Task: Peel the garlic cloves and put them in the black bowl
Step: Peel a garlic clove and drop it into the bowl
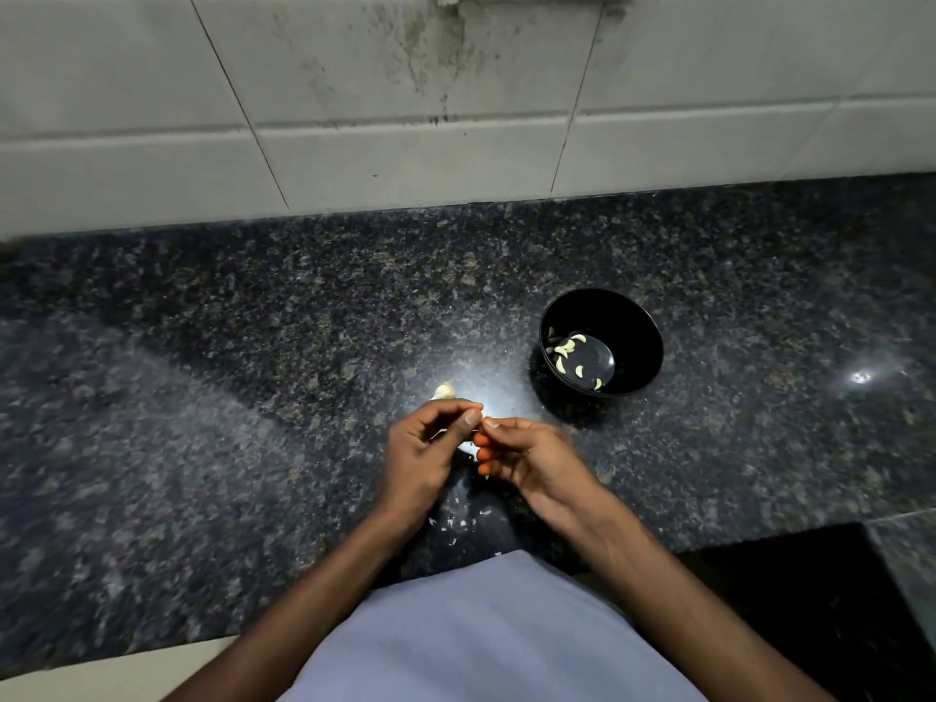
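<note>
The dark granite worktop (253, 397) carries the black bowl (633, 331) at the right, near enough to drop in each clove; several peeled cloves (567, 349) lie inside. Both hands meet in front: the left hand (423, 456) and the right hand (527, 456) pinch a small garlic clove (468, 448) between fingertips, probably to pull off skin. Another garlic piece (444, 391) waits just behind them.

Hands: left hand (423, 450) and right hand (527, 456) meet at frame centre, fingertips pinching something small and pale between them; too small to tell what.
Black bowl (633, 342): right of centre, holding several peeled cloves (567, 349).
Garlic piece (444, 391): on the countertop (202, 397), just above the hands.
Skin flakes (458, 521): scattered below the hands.
</note>
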